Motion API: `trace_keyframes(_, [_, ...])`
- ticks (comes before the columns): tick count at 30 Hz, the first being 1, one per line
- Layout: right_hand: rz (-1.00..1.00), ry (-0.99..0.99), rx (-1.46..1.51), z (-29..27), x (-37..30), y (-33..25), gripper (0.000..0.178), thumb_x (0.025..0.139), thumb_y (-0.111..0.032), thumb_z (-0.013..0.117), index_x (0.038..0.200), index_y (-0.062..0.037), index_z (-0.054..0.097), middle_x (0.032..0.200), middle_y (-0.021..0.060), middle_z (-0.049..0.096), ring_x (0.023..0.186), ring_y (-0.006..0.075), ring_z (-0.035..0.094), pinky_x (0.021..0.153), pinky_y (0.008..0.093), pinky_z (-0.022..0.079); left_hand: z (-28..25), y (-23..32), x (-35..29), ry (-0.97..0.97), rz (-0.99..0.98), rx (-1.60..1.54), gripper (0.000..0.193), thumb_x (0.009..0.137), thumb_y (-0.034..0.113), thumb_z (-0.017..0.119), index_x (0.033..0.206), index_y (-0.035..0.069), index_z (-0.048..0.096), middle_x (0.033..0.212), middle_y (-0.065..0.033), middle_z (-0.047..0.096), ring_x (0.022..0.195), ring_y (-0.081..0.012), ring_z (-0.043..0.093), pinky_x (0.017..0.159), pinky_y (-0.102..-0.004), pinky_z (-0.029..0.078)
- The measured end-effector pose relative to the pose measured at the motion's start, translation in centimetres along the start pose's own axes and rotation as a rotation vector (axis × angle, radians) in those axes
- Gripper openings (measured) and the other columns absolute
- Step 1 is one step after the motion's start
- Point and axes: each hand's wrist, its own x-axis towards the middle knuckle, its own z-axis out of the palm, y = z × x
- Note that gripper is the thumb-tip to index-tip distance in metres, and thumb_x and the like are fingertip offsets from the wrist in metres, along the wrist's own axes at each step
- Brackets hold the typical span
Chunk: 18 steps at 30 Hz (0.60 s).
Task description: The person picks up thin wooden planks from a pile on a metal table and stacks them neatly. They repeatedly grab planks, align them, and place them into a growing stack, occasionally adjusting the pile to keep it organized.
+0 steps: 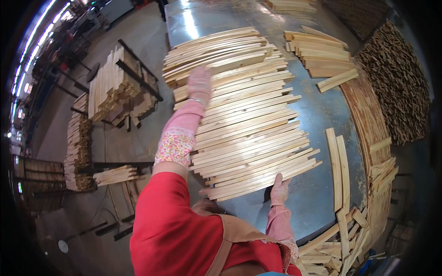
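A wide row of pale wooden strips [248, 124] lies side by side on a metal-topped table. My left hand [199, 83], in a pink glove, reaches across to the row's far left part. It lies over the strips with its fingers stretched away from me, slightly blurred. More strips [221, 50] sit in a raised layer just beyond that hand. At the row's near edge, toward its right end, my right hand [279, 190], also gloved in pink, touches the nearest strip. Its thumb points up at the edge, and most of its other fingers are hidden.
The metal tabletop [313, 184] carries two loose strips [338, 170] on the right. Short boards [322, 53] lie stacked at the far right. Wood offcuts [340, 248] heap up near my right side. Racked timber [115, 87] stands left; a large wood pile [391, 83] is far right.
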Motion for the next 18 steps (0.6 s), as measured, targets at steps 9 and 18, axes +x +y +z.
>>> trace_keyframes(9, [-0.026, -0.064, -0.030, -2.3, 1.4, 1.2, 0.092, 0.106, -0.064, 0.059, 0.169, -0.0037, 0.031, 0.125, 0.0301, 0.076, 0.122, 0.0486, 0.070, 0.102, 0.0519, 0.053, -1.4, -3.2, 2.4, -0.350, 0.155, -0.035, 0.033, 0.098, 0.017, 0.060, 0.130, 0.017, 0.068, 0.113, -0.0095, 0.070, 0.111, -0.0321, 0.069, 0.099, -0.0472, 0.052])
trace_keyframes(18, [0.032, 0.246, -0.837, -23.0, 17.0, 11.7, 0.087, 0.094, -0.048, 0.077, 0.165, -0.0134, 0.042, 0.164, 0.0222, 0.047, 0.148, 0.0443, 0.047, 0.120, 0.0532, 0.045, -4.9, -3.2, 6.1, -0.749, -0.432, -0.552, 0.035, 0.097, 0.028, 0.074, 0.128, 0.011, 0.076, 0.108, -0.0133, 0.078, 0.102, -0.0286, 0.074, 0.093, -0.0387, 0.055])
